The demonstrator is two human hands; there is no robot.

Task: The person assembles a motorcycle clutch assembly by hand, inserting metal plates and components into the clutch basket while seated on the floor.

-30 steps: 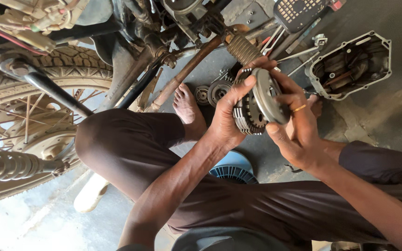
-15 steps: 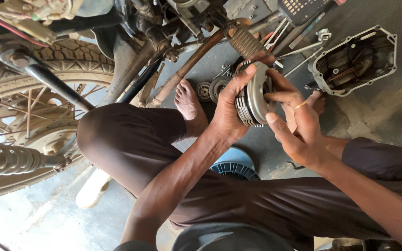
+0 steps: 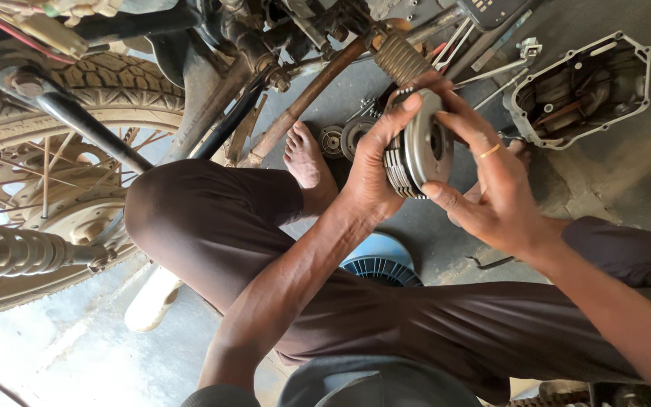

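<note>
The left hand (image 3: 371, 177) grips a round grey metal clutch pack with stacked toothed plates (image 3: 416, 154) from its left side, thumb reaching over the top rim and fingers curled behind the plate stack. The right hand (image 3: 491, 188), wearing a thin gold ring (image 3: 489, 151), closes on the same clutch pack from the right, its fingers spread across the flat outer face and the thumb pressing the lower edge. The clutch pack is held on edge in the air, above the person's bent knees in dark brown trousers (image 3: 212, 234).

Just left of the clutch pack a bare foot (image 3: 307, 162) rests on the grey concrete floor (image 3: 627, 188). Just beyond the foot, left of the clutch pack, lie two small round metal gears (image 3: 344, 138). Below the clutch pack, a blue ribbed plastic stool (image 3: 382, 260) shows between the legs. Up and to the right of the clutch pack lies an open grey metal engine cover (image 3: 578, 87), with long silver spanners (image 3: 484, 75) between them. Well to the left of the clutch pack stands a motorcycle's spoked rear wheel with a knobbly tyre (image 3: 62, 128), and a coiled shock-absorber spring (image 3: 9, 252) sits below it.
</note>
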